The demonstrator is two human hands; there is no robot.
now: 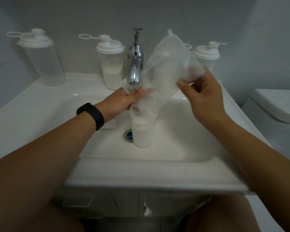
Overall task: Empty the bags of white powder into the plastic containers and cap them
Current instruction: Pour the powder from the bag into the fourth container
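Head view: the left hand (122, 102), a black band (90, 116) on its wrist, pinches the lower mouth of a translucent plastic bag (167, 67) between thumb and fingers, directly over an open container (143, 133). The right hand (206, 96) grips the bag's upper side, thumb in front, fingers behind the film. The bag is tilted, closed end raised toward the back wall, mouth down at the container's rim. The container stands upright in the sink basin (182, 131), just beside the drain (129, 135), and appears partly filled with white powder. The chrome tap (135, 61) rises behind the bag. Three capped containers stand along the sink's back edge: left corner (40, 59), beside the tap (111, 64), and right (206, 54), partly hidden by the bag.
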